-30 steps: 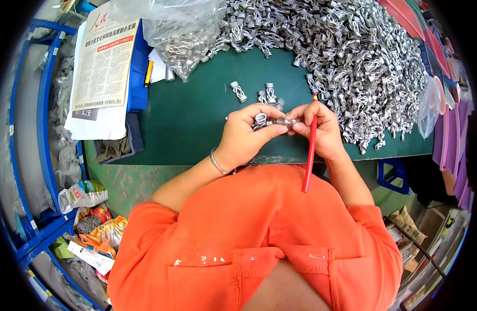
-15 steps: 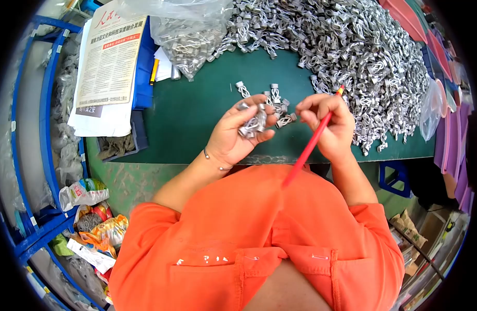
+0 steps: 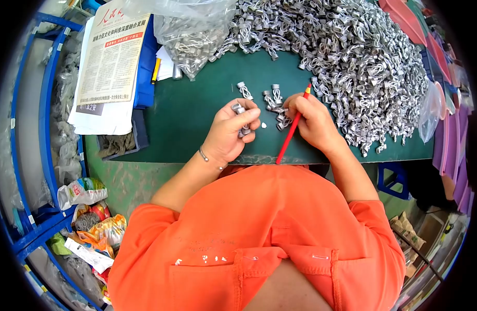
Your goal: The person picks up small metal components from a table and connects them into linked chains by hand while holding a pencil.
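Observation:
My left hand point(image 3: 224, 133) is closed around a few small silver metal fittings point(image 3: 239, 109), each with a ribbed end and twisted wire loops. The thumb presses over them, so part of them is hidden. In my right hand point(image 3: 315, 124) is a slim red pencil point(image 3: 289, 139) with a yellow band near its upper end, slanting down toward the table's front edge. The right fingertips are beside several loose fittings point(image 3: 275, 94) on the green table; whether they touch one I cannot tell. A tiny white bit point(image 3: 264, 125) lies between my hands.
A big heap of the same fittings point(image 3: 362, 67) covers the table's back right. A clear plastic bag of fittings point(image 3: 191, 49) stands at the back. To the left, a newspaper point(image 3: 114, 57) lies on papers and a blue bin point(image 3: 145, 72). Blue shelving point(image 3: 49, 114) runs along the left.
My left hand has turned and closed over the fittings that lay in its open fingers. My right hand has moved left and down to the loose fittings, the pencil swinging steeper.

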`<state>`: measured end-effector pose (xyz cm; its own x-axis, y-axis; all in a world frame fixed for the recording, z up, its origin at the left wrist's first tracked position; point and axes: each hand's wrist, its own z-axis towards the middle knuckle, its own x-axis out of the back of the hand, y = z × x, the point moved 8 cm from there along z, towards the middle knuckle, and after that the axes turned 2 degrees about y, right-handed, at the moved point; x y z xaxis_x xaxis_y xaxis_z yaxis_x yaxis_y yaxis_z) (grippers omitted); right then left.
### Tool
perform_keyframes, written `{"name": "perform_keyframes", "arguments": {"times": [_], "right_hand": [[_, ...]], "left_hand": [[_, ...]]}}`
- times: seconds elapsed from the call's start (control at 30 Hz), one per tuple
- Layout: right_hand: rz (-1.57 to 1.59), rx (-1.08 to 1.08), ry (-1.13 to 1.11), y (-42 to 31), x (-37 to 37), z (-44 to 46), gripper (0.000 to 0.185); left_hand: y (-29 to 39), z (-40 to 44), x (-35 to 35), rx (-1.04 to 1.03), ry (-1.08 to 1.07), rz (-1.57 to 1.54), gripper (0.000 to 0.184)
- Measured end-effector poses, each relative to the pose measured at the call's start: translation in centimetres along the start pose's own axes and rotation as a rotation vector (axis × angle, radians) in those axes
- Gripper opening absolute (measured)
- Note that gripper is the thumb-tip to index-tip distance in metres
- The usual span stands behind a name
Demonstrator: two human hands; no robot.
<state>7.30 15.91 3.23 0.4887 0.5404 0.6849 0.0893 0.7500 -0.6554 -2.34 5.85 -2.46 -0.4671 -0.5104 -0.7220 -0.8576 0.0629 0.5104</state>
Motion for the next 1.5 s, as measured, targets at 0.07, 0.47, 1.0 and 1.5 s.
{"name": "perform_keyframes", "arguments": {"times": [0.07,0.47,1.0,1.5], "right_hand": [[0.360,-0.234,0.105,2.1,0.1,-0.8,0.018],[1.270,-0.433,0.118,2.1,-2.2,-2.3,0.022],[0.741,-0.074,0.361,-2.3,2.2,-0.8,0.026],[-0.110,-0.194,0.099,0.2,0.4,-0.6,0.027]], "left_hand": [[0.1,0.0,-0.1,-0.041,0.022,0.240,0.011],[1.9,-1.7,-4.5,-0.467,-0.111,0.796,0.018],[-1.4,0.1,-1.4,0.022,-0.064,0.076,0.019],[-0.1,0.3,-0.1,-0.039,0.051,0.162,0.010]]}}
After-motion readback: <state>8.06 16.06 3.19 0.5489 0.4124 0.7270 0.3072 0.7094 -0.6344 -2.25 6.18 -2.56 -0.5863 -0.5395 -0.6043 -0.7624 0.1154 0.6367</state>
